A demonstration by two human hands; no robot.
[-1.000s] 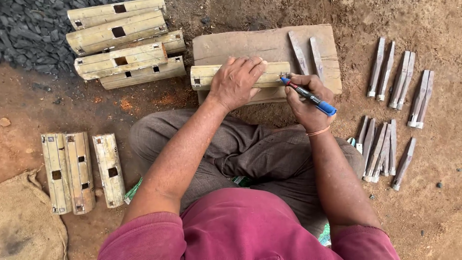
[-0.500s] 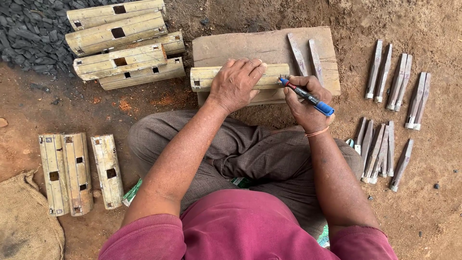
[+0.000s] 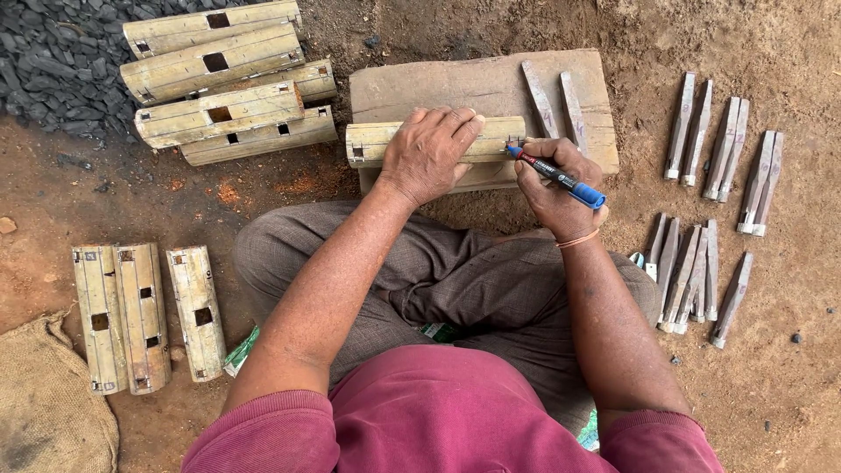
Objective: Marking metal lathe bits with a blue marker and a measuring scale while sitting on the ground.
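A person is sitting cross-legged on the dirt ground and both arms are reaching forward. The left hand (image 3: 429, 153) is lying flat, palm down, with its fingers spread over a pale wooden piece (image 3: 372, 143). The hand's grip is not closing around it; it is just pressing down on top. The wooden piece is lying on its side, and its long way is running from left to right across a flat wooden board (image 3: 464, 86). The right hand (image 3: 550, 182) is curling tight around a marker pen (image 3: 555, 176) with a blue cap end and a red tip. The pen is slanting, and its red tip is pointing up and to the left, touching the right end of the wooden piece. 2 thin grey wedges (image 3: 554, 101) are lying on the board just behind that hand. A stack of long pale wooden pieces (image 3: 219, 83) with square holes is lying to the upper left, next to a heap of dark stones (image 3: 53, 66). 3 more holed pieces (image 3: 144, 315) are lying side by side at the lower left, near a brown sack (image 3: 48, 412). More grey wedges (image 3: 723, 144) are lying in little groups on the ground to the right, all pointing up and down.
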